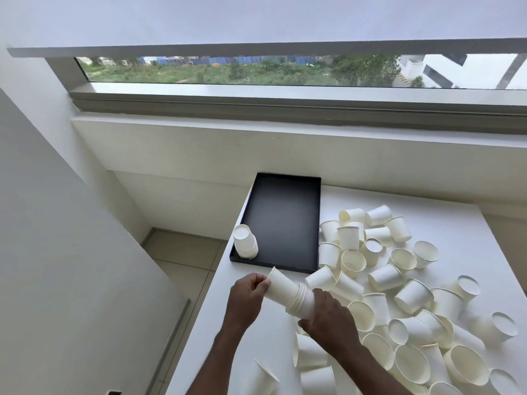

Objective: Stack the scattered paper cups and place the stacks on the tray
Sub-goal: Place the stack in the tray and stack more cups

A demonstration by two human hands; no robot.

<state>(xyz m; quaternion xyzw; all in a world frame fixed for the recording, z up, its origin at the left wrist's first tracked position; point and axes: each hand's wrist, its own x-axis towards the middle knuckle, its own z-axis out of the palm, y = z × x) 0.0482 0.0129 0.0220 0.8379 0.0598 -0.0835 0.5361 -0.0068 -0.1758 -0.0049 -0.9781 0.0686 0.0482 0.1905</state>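
Observation:
Both hands hold one tilted stack of white paper cups (288,292) just above the white table, in front of the black tray (282,220). My left hand (246,297) pinches the stack's upper end. My right hand (328,317) wraps round its lower, wider end. A short upside-down stack of cups (245,242) stands in the tray's near left corner. Several loose cups (399,277) lie scattered over the table to the right, some upright, some on their sides.
The white table (216,323) ends at its left edge close to my left hand, with tiled floor (182,252) below. A white wall ledge and a window run behind the tray. More loose cups (310,357) lie under my right forearm.

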